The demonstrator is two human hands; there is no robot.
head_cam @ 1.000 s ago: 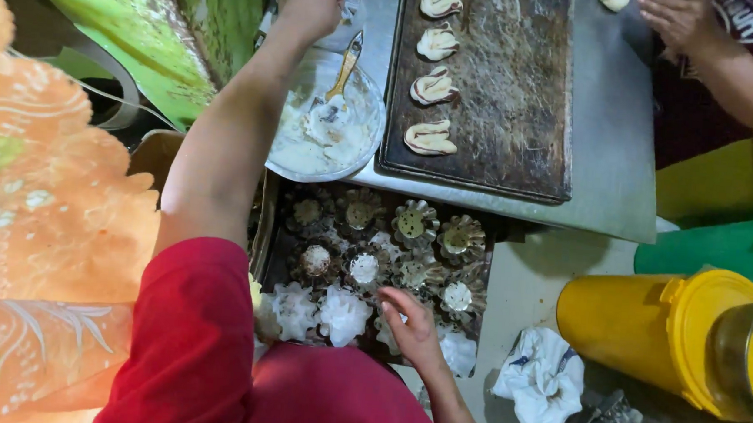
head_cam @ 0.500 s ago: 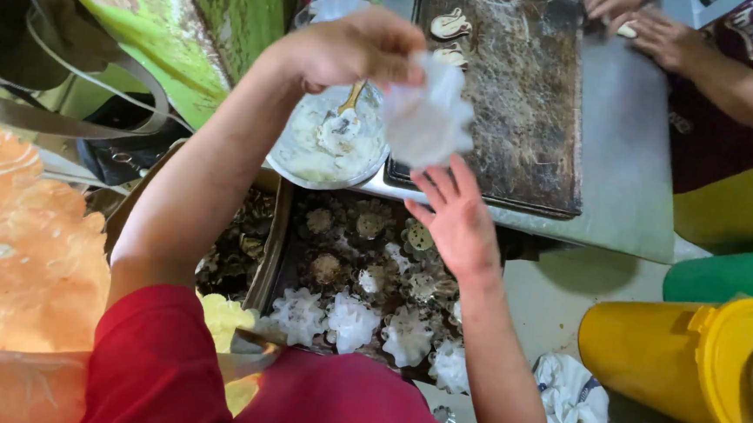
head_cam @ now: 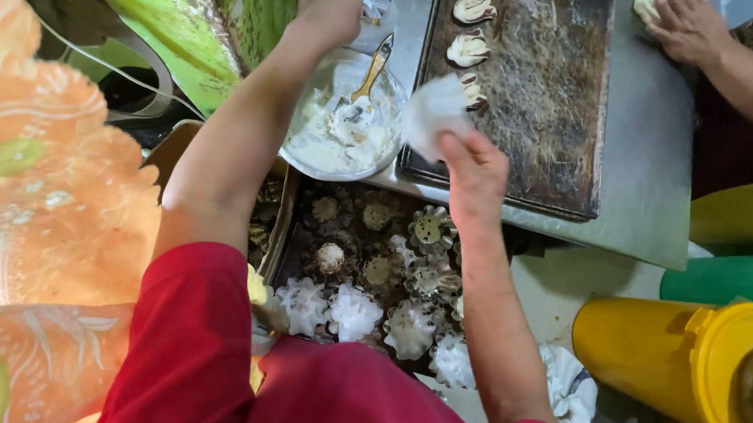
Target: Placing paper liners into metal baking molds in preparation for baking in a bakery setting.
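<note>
A dark baking tray (head_cam: 539, 117) fills the upper middle of the frame, with three shaped pieces of pale dough (head_cam: 470, 47) lined up along its left side; another person's hand (head_cam: 686, 28) rests on one more piece at the upper right corner. Left of the tray sits a glass bowl (head_cam: 306, 151) of white cream with a gold spoon (head_cam: 369, 73) leaning in it, handle pointing up and right. Below, a box (head_cam: 284, 223) holds small fluted moulds (head_cam: 432, 231), some filled white, and a yellow container (head_cam: 689, 370) lies at the lower right (its lid facing right). The right hand (head_cam: 477, 170) pinches a white paper cup (head_cam: 433, 110) between thumb and fingers at the tray's lower left edge, partly covering the third dough piece; the cup's mouth faces up and left. The left hand (head_cam: 330, 8) is closed at the top of the frame, above the bowl; what it grips cannot be told.
</note>
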